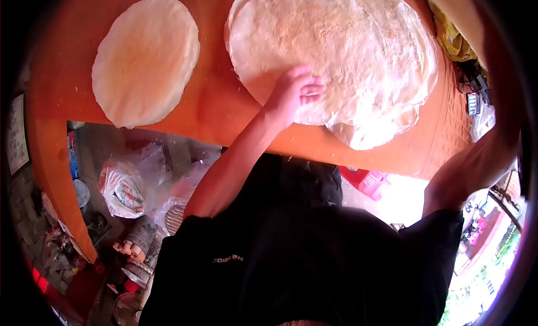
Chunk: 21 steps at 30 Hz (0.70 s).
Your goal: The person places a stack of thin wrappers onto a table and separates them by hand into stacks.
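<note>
My left hand [296, 95] is over the lower left part of a large stack of thin, pale dough sheets [347, 51]. Its fingers are loosely bent and a little apart, with nothing seen between them. Whether the fingertips touch the top sheet is unclear. The stack has wrinkled, overlapping edges, and a folded flap hangs toward my body. To the left, a single flat oval sheet [147, 62] lies on the orange table [216, 110]. My right arm bends upward at the right edge, and its hand cannot be seen.
Under the table's left side are a white plastic bag [122, 188] and assorted clutter. A red plastic basket [372, 183] is on the floor beyond the table's near edge. Yellow cloth or plastic [453, 40] and small items sit at the upper right.
</note>
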Each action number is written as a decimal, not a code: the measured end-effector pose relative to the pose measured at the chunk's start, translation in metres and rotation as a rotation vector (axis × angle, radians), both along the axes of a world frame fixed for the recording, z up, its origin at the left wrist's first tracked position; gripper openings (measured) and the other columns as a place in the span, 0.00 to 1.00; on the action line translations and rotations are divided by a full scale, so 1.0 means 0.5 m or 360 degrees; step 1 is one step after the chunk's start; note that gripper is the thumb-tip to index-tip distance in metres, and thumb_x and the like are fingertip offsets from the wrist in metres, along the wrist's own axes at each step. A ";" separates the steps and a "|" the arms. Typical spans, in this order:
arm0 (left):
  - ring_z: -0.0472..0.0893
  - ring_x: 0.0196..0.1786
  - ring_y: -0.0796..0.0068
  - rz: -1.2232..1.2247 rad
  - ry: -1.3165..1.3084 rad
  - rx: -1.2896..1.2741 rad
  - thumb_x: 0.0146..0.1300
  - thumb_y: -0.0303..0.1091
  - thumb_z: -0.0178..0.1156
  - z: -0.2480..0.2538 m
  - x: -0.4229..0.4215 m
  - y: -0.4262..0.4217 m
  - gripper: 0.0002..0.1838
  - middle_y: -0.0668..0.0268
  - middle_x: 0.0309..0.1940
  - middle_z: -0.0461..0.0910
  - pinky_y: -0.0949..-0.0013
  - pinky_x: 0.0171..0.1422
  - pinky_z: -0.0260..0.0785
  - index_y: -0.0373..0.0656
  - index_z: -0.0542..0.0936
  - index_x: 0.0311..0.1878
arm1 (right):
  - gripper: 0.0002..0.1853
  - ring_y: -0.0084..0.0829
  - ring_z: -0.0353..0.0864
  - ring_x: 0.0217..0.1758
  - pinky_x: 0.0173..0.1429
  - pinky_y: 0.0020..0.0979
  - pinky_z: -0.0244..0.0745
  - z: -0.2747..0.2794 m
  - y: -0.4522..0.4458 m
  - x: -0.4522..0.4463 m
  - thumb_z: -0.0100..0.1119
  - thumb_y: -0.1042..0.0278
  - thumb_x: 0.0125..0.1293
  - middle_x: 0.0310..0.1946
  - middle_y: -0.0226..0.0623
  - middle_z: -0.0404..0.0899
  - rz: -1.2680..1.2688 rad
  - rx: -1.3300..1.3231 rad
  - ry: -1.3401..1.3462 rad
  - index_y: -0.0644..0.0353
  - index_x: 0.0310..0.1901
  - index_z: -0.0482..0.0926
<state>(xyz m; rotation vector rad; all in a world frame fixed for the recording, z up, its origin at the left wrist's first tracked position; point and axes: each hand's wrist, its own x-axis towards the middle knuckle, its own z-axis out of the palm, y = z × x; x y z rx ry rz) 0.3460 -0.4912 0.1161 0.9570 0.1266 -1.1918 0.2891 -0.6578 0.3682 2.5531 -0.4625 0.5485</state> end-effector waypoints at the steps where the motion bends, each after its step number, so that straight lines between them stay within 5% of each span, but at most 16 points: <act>1: 0.78 0.54 0.56 0.0009 -0.0002 0.0001 0.70 0.31 0.45 0.014 -0.005 0.026 0.21 0.48 0.52 0.75 0.59 0.57 0.73 0.34 0.62 0.64 | 0.05 0.37 0.77 0.27 0.30 0.34 0.71 -0.012 0.017 -0.010 0.57 0.70 0.58 0.27 0.38 0.78 0.0023 -0.0047 0.0163 0.56 0.36 0.77; 2: 0.80 0.51 0.60 0.0024 -0.0183 0.0085 0.69 0.31 0.49 0.032 -0.010 0.062 0.20 0.50 0.49 0.77 0.62 0.53 0.74 0.34 0.65 0.61 | 0.03 0.35 0.76 0.25 0.28 0.32 0.70 -0.032 0.032 -0.017 0.56 0.71 0.57 0.25 0.35 0.77 0.0051 -0.0081 0.0331 0.54 0.34 0.76; 4: 0.81 0.47 0.64 0.0045 -0.0362 0.0197 0.68 0.31 0.52 0.031 -0.013 0.137 0.19 0.52 0.47 0.78 0.66 0.50 0.75 0.33 0.67 0.59 | 0.09 0.30 0.81 0.24 0.26 0.29 0.75 -0.124 0.050 -0.006 0.52 0.76 0.63 0.26 0.35 0.82 0.0342 0.0525 0.0292 0.54 0.35 0.83; 6: 0.81 0.39 0.72 0.0346 -0.0848 0.0549 0.65 0.32 0.58 -0.007 -0.019 0.200 0.17 0.59 0.40 0.80 0.71 0.43 0.75 0.34 0.71 0.53 | 0.09 0.40 0.79 0.23 0.26 0.37 0.73 -0.291 0.068 -0.018 0.50 0.79 0.57 0.20 0.41 0.78 0.0445 0.1041 0.0276 0.55 0.28 0.80; 8: 0.79 0.32 0.76 0.0541 -0.0611 0.0592 0.64 0.33 0.60 -0.008 -0.005 0.205 0.14 0.66 0.34 0.78 0.74 0.39 0.74 0.38 0.73 0.49 | 0.04 0.46 0.79 0.24 0.27 0.44 0.72 -0.423 0.086 -0.035 0.52 0.77 0.47 0.19 0.44 0.76 0.0469 0.1233 0.0600 0.57 0.24 0.76; 13: 0.81 0.34 0.75 0.0297 -0.0201 0.0321 0.65 0.33 0.59 -0.040 -0.003 0.195 0.12 0.66 0.37 0.80 0.73 0.39 0.76 0.41 0.74 0.48 | 0.02 0.48 0.79 0.29 0.31 0.45 0.72 -0.342 0.108 -0.046 0.52 0.76 0.49 0.23 0.44 0.76 0.0402 0.1196 0.0439 0.59 0.25 0.74; 15: 0.80 0.28 0.72 0.0408 -0.0205 0.0331 0.61 0.30 0.60 0.007 -0.009 0.169 0.08 0.62 0.29 0.79 0.70 0.36 0.76 0.36 0.76 0.40 | 0.03 0.47 0.79 0.30 0.31 0.45 0.73 -0.370 0.113 -0.063 0.52 0.77 0.48 0.23 0.44 0.76 0.0429 0.1260 0.0383 0.59 0.25 0.74; 21: 0.82 0.37 0.65 0.0406 0.0110 -0.0023 0.62 0.33 0.55 -0.048 -0.012 0.168 0.12 0.61 0.36 0.81 0.60 0.42 0.78 0.36 0.75 0.45 | 0.02 0.46 0.80 0.31 0.33 0.45 0.73 -0.367 0.159 -0.016 0.53 0.74 0.50 0.24 0.44 0.77 0.0555 0.1324 0.0332 0.61 0.25 0.75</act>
